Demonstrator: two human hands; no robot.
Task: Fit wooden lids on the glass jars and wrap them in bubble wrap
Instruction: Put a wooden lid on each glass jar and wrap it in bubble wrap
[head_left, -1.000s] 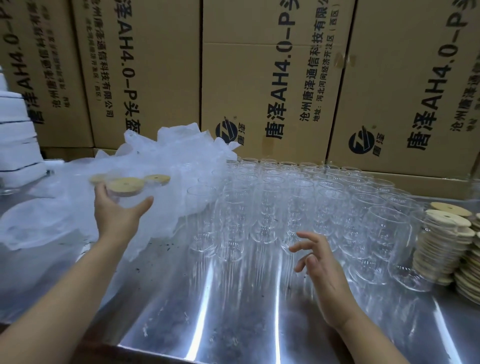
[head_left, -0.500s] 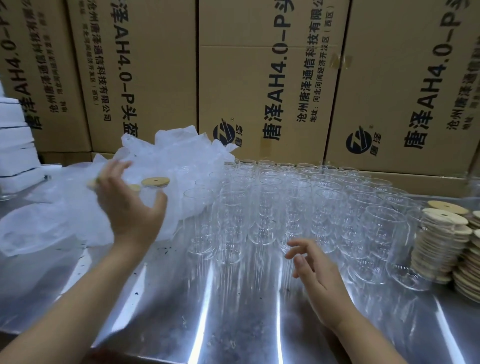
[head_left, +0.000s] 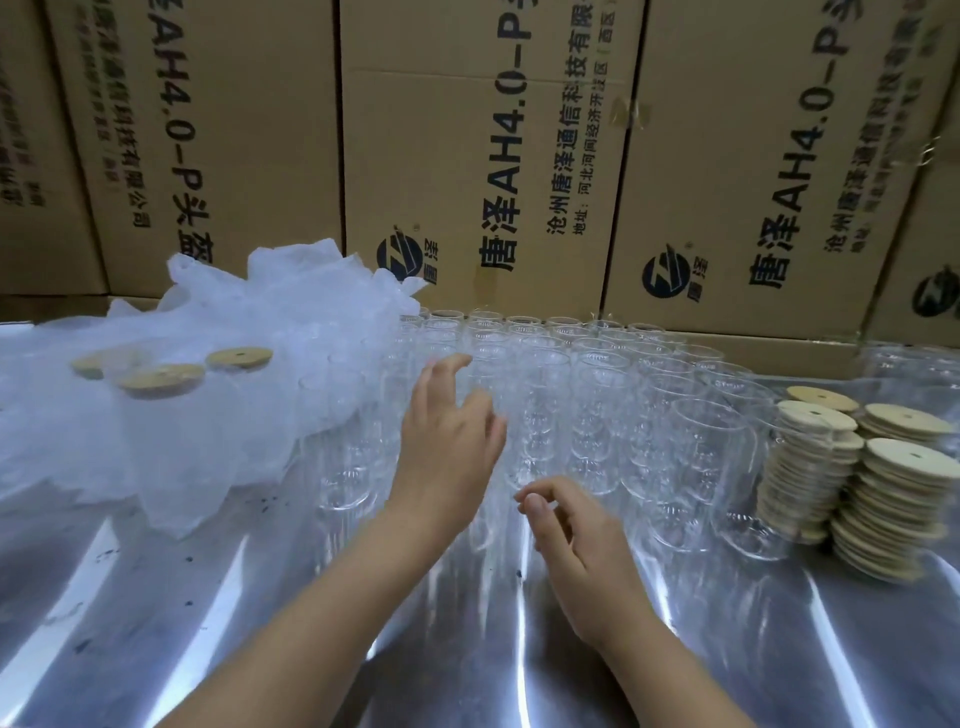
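Several clear glass jars (head_left: 597, 395) stand upright in rows across the middle of a shiny metal table (head_left: 260, 597). My left hand (head_left: 447, 441) hovers over the front-left jars, fingers spread and holding nothing. My right hand (head_left: 582, 551) floats just in front of the jars with loosely curled fingers, also empty. At the left, three jars wrapped in white bubble wrap (head_left: 208, 395) carry round wooden lids (head_left: 161, 379). Stacks of loose wooden lids (head_left: 893, 499) stand at the right.
A wall of printed cardboard boxes (head_left: 493, 156) closes off the back of the table. A heap of bubble wrap fills the left side. More glass shows at the far right (head_left: 909, 364). Bare metal surface lies in front of the jars.
My left hand has left the lidded, wrapped jar at the left and swung right over the bare jars. My right hand has stayed about where it was, before the jars.
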